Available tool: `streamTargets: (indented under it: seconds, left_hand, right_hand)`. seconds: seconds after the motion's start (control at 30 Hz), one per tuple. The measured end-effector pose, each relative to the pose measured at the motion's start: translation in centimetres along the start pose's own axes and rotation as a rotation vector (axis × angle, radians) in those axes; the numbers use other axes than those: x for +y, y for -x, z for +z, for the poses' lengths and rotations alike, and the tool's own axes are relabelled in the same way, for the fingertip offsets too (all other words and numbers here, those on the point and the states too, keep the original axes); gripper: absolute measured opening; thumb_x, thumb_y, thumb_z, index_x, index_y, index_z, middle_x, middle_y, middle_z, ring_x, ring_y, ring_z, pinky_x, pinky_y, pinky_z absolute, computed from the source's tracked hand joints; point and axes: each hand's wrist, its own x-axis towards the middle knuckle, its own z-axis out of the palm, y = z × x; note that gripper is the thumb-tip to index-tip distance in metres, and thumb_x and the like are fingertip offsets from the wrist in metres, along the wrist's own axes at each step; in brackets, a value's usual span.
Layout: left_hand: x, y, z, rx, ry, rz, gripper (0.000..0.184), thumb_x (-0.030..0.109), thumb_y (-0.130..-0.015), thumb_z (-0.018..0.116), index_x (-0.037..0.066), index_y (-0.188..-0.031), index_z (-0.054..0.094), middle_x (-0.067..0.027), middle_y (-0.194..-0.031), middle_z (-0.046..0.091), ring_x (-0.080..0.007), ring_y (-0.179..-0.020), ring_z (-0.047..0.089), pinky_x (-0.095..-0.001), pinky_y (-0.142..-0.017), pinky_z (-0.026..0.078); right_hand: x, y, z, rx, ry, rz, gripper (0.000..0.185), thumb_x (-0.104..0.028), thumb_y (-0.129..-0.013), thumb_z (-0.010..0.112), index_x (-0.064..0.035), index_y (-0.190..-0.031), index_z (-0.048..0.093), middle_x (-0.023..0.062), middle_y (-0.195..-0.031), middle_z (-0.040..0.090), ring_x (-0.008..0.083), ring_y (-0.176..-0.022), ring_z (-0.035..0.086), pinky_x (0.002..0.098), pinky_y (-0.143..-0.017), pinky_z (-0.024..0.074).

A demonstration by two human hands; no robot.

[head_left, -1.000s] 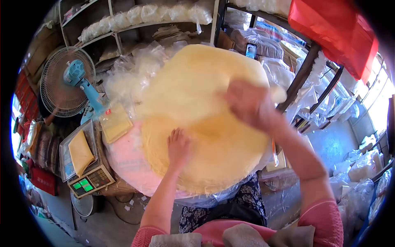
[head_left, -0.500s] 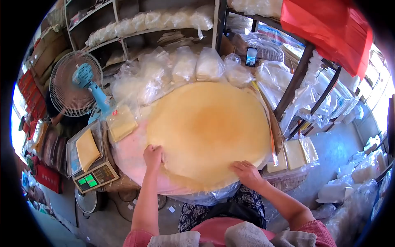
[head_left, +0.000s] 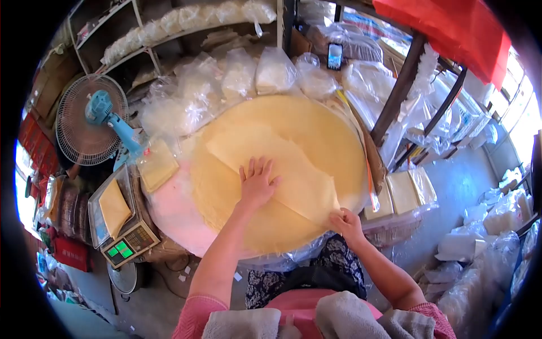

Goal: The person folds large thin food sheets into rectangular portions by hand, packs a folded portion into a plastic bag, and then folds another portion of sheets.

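One folded yellow sheet [head_left: 114, 209] on digital scale [head_left: 134, 244], just beside left edge of pink-covered table [head_left: 175, 217]. Left hand [head_left: 258, 182] flat, fingers spread, on pale thin sheet [head_left: 302, 175] mid-table. Right hand [head_left: 346, 224] at near-right edge, pinching that sheet's corner.

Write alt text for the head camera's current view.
The left hand presses palm-down on a folded pale-yellow sheet while the right hand pinches its edge. Round yellow layers lie underneath; a fan and lit scale stand to the left.

The sheet [head_left: 299, 175] is pale yellow, the fan body [head_left: 100, 107] blue, the trousers [head_left: 262, 288] dark with whitish patterning
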Motion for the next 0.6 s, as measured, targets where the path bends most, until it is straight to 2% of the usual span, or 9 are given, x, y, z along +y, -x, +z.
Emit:
streamTargets:
  seconds: [0.03,0.1,0.13,0.23,0.3,0.37,0.47,0.57,0.6]
  left_hand:
    - [0.0,0.1,1.1,-0.074,-0.025,-0.036,0.064,0.049,-0.090,0.048,0.017,-0.143,0.034,-0.0086,-0.152,0.024,-0.0278,-0.142,0.016,-0.0521,-0.113,0.008]
    - [-0.5,0.1,2.2,-0.038,-0.002,0.053,0.063,0.048,-0.090,0.048,0.016,-0.143,0.034,-0.0088,-0.152,0.024,-0.0280,-0.142,0.016,-0.0520,-0.113,0.010]
    - [-0.9,0.3,2.4,-0.018,0.007,0.095,0.063,0.047,-0.090,0.048,0.016,-0.143,0.034,-0.0089,-0.152,0.025,-0.0281,-0.142,0.016,-0.0520,-0.113,0.011]
    - [-2.6,-0.9,2.4,0.034,-0.035,0.025,0.060,0.045,-0.092,0.047,0.014,-0.142,0.035,-0.0090,-0.151,0.025,-0.0275,-0.141,0.017,-0.0526,-0.112,0.012]
    - [-2.6,-1.1,1.1,0.167,0.027,-0.076,0.060,0.043,-0.092,0.046,0.011,-0.142,0.034,-0.0104,-0.151,0.024,-0.0310,-0.141,0.016,-0.0529,-0.112,0.013]
    - [-2.2,-0.2,0.4,0.233,0.041,-0.180,0.061,0.042,-0.092,0.046,0.007,-0.141,0.034,-0.0150,-0.151,0.023,-0.0351,-0.140,0.016,-0.0534,-0.112,0.013]
    - [-2.1,1.9,0.6,0.219,0.024,-0.305,0.066,0.044,-0.091,0.048,0.001,-0.140,0.033,-0.0250,-0.149,0.020,-0.0413,-0.139,0.015,-0.0538,-0.112,0.012]
    - [-2.0,4.0,2.0,0.175,0.029,-0.293,0.073,0.047,-0.089,0.049,0.000,-0.141,0.031,-0.0305,-0.148,0.015,-0.0444,-0.139,0.011,-0.0526,-0.112,0.010]
    - [-1.9,4.7,2.4,0.192,-0.001,-0.244,0.075,0.049,-0.089,0.050,0.000,-0.141,0.031,-0.0315,-0.148,0.015,-0.0443,-0.139,0.010,-0.0521,-0.113,0.009]
  right_hand:
    - [0.2,0.2,0.1,0.013,0.045,-0.021,0.019,-0.018,-0.090,0.062,0.0000,-0.096,0.061,-0.0042,-0.071,0.056,0.0024,-0.065,0.048,0.0205,-0.055,0.0384]
    - [0.4,0.3,0.4,0.031,0.139,-0.078,0.021,-0.017,-0.089,0.063,0.0006,-0.099,0.061,-0.0036,-0.070,0.056,0.0031,-0.063,0.048,0.0211,-0.053,0.0380]
    - [0.5,0.2,0.4,0.044,0.249,-0.016,0.025,-0.014,-0.087,0.064,0.0000,-0.107,0.060,-0.0008,-0.075,0.059,0.0050,-0.064,0.051,0.0214,-0.054,0.0399]
    - [0.0,-0.3,3.9,0.057,-0.159,0.196,0.030,-0.013,-0.087,0.063,0.0000,-0.113,0.057,0.0029,-0.081,0.062,0.0083,-0.064,0.055,0.0226,-0.054,0.0425]
    - [0.5,-0.8,7.4,0.009,-0.207,0.241,0.030,-0.012,-0.087,0.062,-0.0019,-0.115,0.055,0.0065,-0.088,0.063,0.0124,-0.065,0.058,0.0247,-0.054,0.0456]
    - [0.5,-0.6,11.4,-0.181,-0.382,0.291,0.031,-0.013,-0.087,0.061,-0.0033,-0.117,0.055,0.0081,-0.090,0.064,0.0155,-0.073,0.062,0.0276,-0.059,0.0495]
    - [-2.0,-0.4,12.6,-0.471,-0.157,0.398,0.028,-0.015,-0.087,0.061,-0.0059,-0.113,0.057,0.0082,-0.090,0.065,0.0180,-0.081,0.064,0.0309,-0.067,0.0522]
    - [-3.0,-1.4,8.7,-0.370,0.469,-0.198,0.024,-0.019,-0.085,0.062,-0.0061,-0.105,0.059,0.0079,-0.089,0.066,0.0193,-0.083,0.065,0.0336,-0.072,0.0526]
    - [-1.7,-3.0,7.0,-0.231,0.444,-0.218,0.023,-0.020,-0.084,0.063,-0.0067,-0.103,0.060,0.0081,-0.089,0.067,0.0200,-0.081,0.065,0.0348,-0.072,0.0525]
